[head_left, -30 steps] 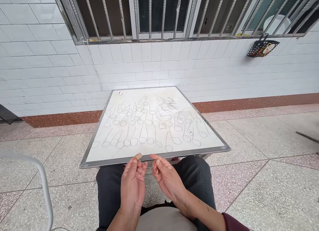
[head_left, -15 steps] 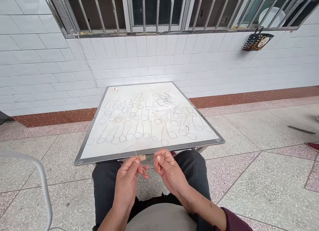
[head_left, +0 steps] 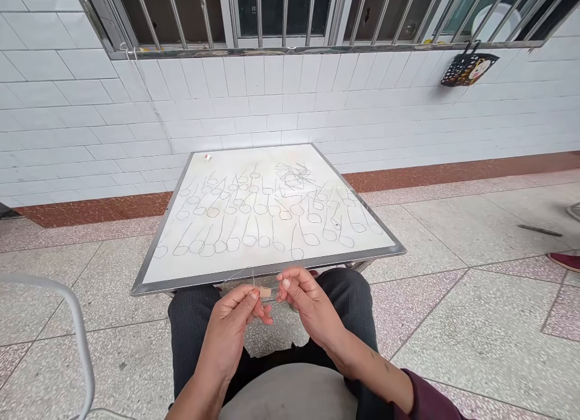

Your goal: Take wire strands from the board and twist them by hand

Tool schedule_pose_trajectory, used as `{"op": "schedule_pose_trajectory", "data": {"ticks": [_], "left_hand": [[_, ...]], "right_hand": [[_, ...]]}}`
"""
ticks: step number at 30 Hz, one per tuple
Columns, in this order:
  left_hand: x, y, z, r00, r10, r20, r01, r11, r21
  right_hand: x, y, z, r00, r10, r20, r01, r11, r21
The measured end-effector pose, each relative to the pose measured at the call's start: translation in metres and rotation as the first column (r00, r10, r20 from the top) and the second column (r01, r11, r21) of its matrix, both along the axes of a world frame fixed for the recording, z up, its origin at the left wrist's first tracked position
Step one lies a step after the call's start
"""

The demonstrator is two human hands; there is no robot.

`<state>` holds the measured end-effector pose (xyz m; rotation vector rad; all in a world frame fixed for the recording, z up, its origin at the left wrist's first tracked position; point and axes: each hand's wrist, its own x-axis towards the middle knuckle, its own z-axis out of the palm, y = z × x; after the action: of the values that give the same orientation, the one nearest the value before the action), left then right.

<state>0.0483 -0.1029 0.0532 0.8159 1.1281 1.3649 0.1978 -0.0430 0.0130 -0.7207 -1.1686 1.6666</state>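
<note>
Head view. At seven o'clock from frame centre, left hand [head_left: 229, 323] with thumb and fingertips together, clamped on a small tan block [head_left: 265, 292] and, apparently, on a thin wire [head_left: 254, 277]. Block at three o'clock from the left fingertips; free wire length rising toward twelve. Between five and six o'clock from frame centre, right hand [head_left: 317, 308] with thumb and fingertips drawn close, just beside the block. Cannot tell whether anything is pinched there.

Ahead of both hands, toward twelve, a white table [head_left: 181, 264] with a grey rim. On the tabletop, rows of looped wires [head_left: 264, 242], mostly with ring ends toward six and tails toward twelve. At one o'clock from table centre, a tangle of wires [head_left: 294, 177]; at ten, a small white-and-red item [head_left: 208, 158].

Handling, by judgement: treat the wire as very light, springy and easily kinked. Grip close to the point of bending, between thumb pad and forefinger; leave the tail free of strain. Expect slip or rolling under a loose pinch. Treat the block as light and rigid; hold by the flat faces, clear of the wire. Lift looped wires singly by the tail, to avoid snagging or distorting the ring.
</note>
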Motion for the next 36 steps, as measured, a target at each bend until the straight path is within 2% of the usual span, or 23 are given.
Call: {"op": "schedule_pose_trajectory", "data": {"ticks": [3,5,9,13,18,24,30,36], "left_hand": [[-0.002,-0.002,0.001,0.993,-0.082,-0.084,0.078,0.996,-0.043],[-0.003,-0.002,0.002,0.985,-0.132,-0.111,0.125,0.990,-0.067],[-0.004,-0.002,0.003,0.972,-0.206,-0.116,0.199,0.978,-0.066],[-0.005,-0.001,0.002,0.965,-0.241,-0.105,0.233,0.969,-0.079],[-0.006,-0.001,-0.002,0.953,-0.287,-0.101,0.276,0.955,-0.108],[-0.008,0.001,-0.006,0.955,-0.285,-0.084,0.276,0.955,-0.107],[-0.010,0.001,-0.007,0.958,-0.278,-0.068,0.266,0.953,-0.147],[-0.010,0.001,-0.007,0.953,-0.295,-0.070,0.279,0.944,-0.177]], "right_hand": [[0.000,0.000,-0.002,0.990,-0.036,0.138,0.011,0.983,0.181],[-0.001,0.000,-0.004,0.973,-0.091,0.210,0.022,0.951,0.310],[-0.002,0.001,-0.010,0.937,-0.205,0.284,0.025,0.848,0.530],[-0.001,0.000,-0.010,0.889,-0.289,0.355,-0.019,0.751,0.660],[-0.001,-0.003,-0.008,0.875,-0.307,0.375,-0.059,0.701,0.711],[-0.001,-0.001,-0.013,0.878,-0.347,0.328,-0.067,0.591,0.804],[0.002,-0.001,-0.016,0.841,-0.370,0.395,-0.144,0.551,0.822],[0.005,0.000,-0.010,0.821,-0.358,0.446,-0.232,0.504,0.832]]}}
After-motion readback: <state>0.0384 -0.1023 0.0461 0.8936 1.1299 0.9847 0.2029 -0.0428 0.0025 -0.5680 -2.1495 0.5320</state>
